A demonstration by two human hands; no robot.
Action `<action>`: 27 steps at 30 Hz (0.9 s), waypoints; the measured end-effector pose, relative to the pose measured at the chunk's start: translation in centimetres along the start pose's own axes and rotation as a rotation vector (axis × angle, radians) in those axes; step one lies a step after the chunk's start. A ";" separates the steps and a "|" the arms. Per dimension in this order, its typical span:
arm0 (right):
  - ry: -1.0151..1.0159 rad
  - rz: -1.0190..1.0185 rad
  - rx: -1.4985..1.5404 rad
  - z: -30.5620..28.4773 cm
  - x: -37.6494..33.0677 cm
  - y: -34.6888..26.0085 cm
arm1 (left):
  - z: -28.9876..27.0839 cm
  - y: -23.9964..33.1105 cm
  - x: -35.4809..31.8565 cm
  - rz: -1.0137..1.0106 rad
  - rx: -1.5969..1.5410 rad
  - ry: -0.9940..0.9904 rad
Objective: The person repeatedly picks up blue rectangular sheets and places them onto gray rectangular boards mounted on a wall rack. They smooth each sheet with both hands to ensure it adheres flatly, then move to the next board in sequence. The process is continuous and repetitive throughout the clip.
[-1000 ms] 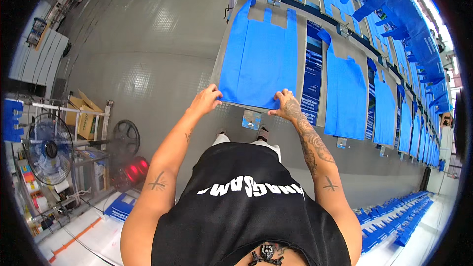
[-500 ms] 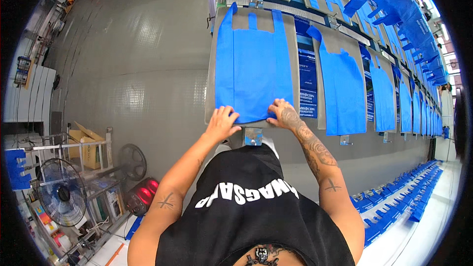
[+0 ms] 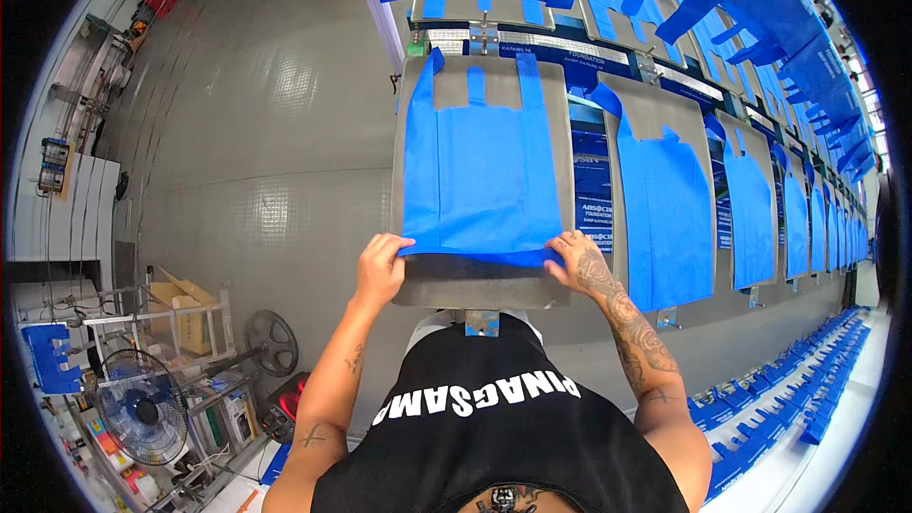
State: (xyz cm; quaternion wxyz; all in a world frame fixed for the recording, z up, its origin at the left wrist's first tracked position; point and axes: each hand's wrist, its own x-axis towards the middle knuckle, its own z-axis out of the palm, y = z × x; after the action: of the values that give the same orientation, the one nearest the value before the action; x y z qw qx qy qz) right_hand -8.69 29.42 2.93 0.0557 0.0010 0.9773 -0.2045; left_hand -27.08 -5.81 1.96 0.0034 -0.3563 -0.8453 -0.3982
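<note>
A blue handled bag (image 3: 480, 171) lies flat on a grey metal platen (image 3: 480, 285) straight ahead of me. My left hand (image 3: 380, 269) pinches the bag's near left corner at its bottom edge. My right hand (image 3: 573, 256) grips the near right corner of the same edge. The bottom edge is lifted slightly off the platen, leaving a bare grey strip between it and the platen's front. The bag's two handles point away from me.
More platens with blue bags (image 3: 665, 199) run off to the right in a long row. Stacks of blue bags (image 3: 788, 399) lie along the lower right. A floor fan (image 3: 142, 408), a shelf cart (image 3: 180, 318) and a red machine (image 3: 285, 404) stand at lower left.
My view has come closer to the platen. Both hands have slid the bag's bottom edge farther up the platen, away from me, baring the grey front strip.
</note>
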 end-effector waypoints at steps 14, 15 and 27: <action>0.799 0.056 0.131 -18.1 23.7 14.3 | -3.4 -2.2 35.6 -0.092 -0.337 0.121; 0.837 0.128 0.106 -20.8 26.5 13.9 | -5.2 -2.4 39.3 0.003 -0.308 0.191; 1.131 -0.270 0.693 -28.5 17.3 3.1 | -17.0 11.2 33.9 0.371 -0.495 0.373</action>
State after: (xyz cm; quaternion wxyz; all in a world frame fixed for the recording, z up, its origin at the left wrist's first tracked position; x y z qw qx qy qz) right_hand -28.92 43.30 25.73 -0.4937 0.0038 0.7256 -0.4794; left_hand -50.30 7.85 30.84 0.1437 -0.4149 -0.6290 -0.6416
